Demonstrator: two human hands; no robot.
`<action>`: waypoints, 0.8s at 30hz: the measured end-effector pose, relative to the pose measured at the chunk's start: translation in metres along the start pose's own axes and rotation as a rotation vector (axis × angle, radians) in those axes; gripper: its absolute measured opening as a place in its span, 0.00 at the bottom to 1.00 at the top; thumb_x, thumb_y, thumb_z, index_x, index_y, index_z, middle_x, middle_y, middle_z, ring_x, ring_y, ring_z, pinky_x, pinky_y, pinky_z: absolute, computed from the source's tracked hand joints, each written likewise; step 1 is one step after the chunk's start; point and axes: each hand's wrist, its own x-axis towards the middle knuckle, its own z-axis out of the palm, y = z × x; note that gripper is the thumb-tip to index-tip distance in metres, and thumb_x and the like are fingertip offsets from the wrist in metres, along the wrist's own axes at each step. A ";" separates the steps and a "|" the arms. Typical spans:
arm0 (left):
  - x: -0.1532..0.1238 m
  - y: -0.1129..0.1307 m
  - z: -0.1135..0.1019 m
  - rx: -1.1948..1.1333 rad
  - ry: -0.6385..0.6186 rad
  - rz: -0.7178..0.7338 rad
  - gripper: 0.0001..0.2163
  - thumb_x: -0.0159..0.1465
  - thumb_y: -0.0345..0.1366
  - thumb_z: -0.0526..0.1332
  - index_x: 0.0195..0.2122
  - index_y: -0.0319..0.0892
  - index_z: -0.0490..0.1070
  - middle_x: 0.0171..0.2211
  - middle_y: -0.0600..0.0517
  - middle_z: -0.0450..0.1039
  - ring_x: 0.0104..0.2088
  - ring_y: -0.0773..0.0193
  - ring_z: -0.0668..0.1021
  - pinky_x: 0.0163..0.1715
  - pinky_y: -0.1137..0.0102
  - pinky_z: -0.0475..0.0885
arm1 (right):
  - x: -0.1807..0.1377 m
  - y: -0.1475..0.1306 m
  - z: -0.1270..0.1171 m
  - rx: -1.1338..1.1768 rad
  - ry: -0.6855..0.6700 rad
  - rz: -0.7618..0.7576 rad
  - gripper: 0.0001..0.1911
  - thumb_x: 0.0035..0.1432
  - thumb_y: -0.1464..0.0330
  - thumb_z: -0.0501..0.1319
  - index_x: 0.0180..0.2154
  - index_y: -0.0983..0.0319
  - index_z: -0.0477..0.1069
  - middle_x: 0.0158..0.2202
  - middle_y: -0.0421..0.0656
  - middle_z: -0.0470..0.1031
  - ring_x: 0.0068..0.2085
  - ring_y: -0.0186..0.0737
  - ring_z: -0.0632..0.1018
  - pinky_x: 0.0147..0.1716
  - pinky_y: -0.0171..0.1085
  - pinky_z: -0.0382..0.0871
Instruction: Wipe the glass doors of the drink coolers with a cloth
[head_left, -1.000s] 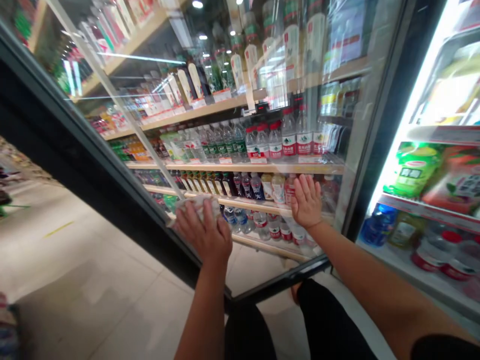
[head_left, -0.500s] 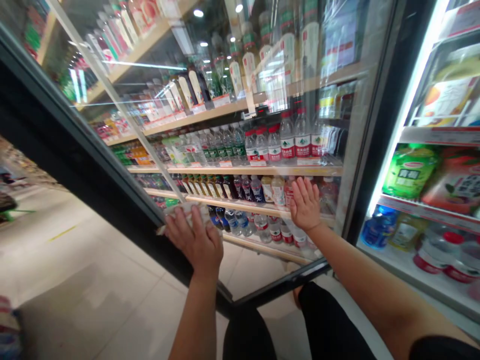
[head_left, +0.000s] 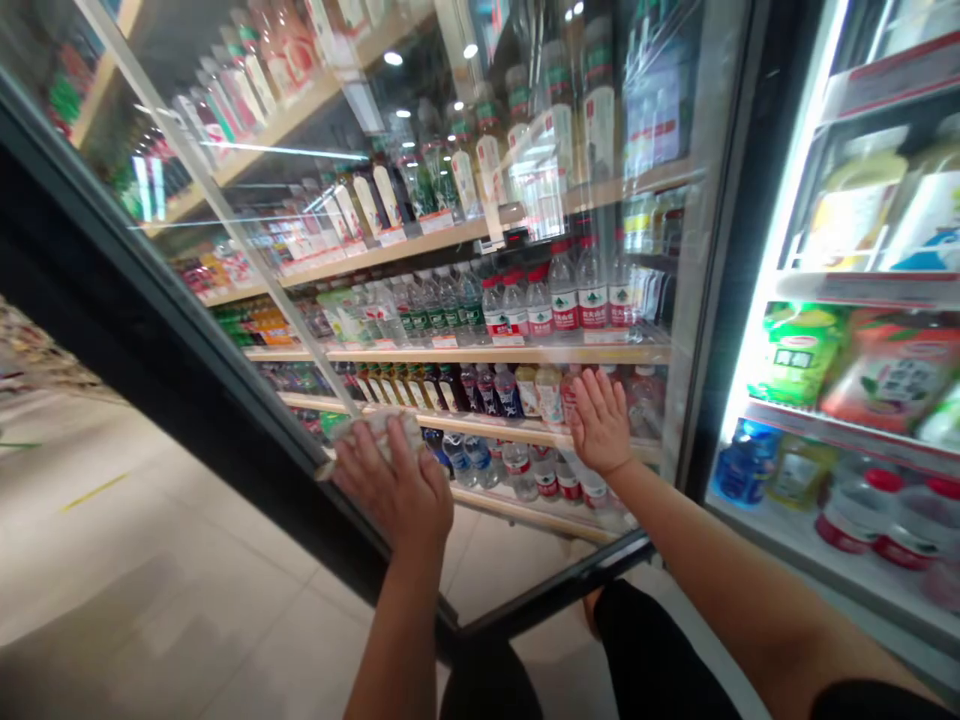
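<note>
An open glass fridge door [head_left: 465, 200] stands in front of me, with shelves of bottles showing through and in it. My left hand [head_left: 394, 485] presses a crumpled white cloth [head_left: 375, 428] flat against the lower left part of the glass, close to the black door frame [head_left: 187, 330]. My right hand [head_left: 598, 420] lies open with fingers spread flat on the glass near the door's right edge.
The lit fridge interior [head_left: 847, 400] on the right holds green and orange juice bottles and red-capped bottles on white shelves. Pale tiled floor [head_left: 150, 580] stretches to the left. My knees in black trousers [head_left: 645, 650] are below the door.
My left hand with the cloth slid down and left across the glass, then slightly back up. The right hand stayed flat on the glass. The view shifted a little.
</note>
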 end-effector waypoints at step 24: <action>-0.014 0.032 0.007 -0.084 -0.130 0.098 0.24 0.69 0.36 0.56 0.67 0.42 0.60 0.68 0.37 0.55 0.72 0.43 0.47 0.67 0.41 0.46 | -0.004 0.002 0.001 -0.009 -0.026 0.027 0.33 0.65 0.68 0.49 0.70 0.59 0.49 0.68 0.51 0.61 0.70 0.46 0.57 0.68 0.52 0.48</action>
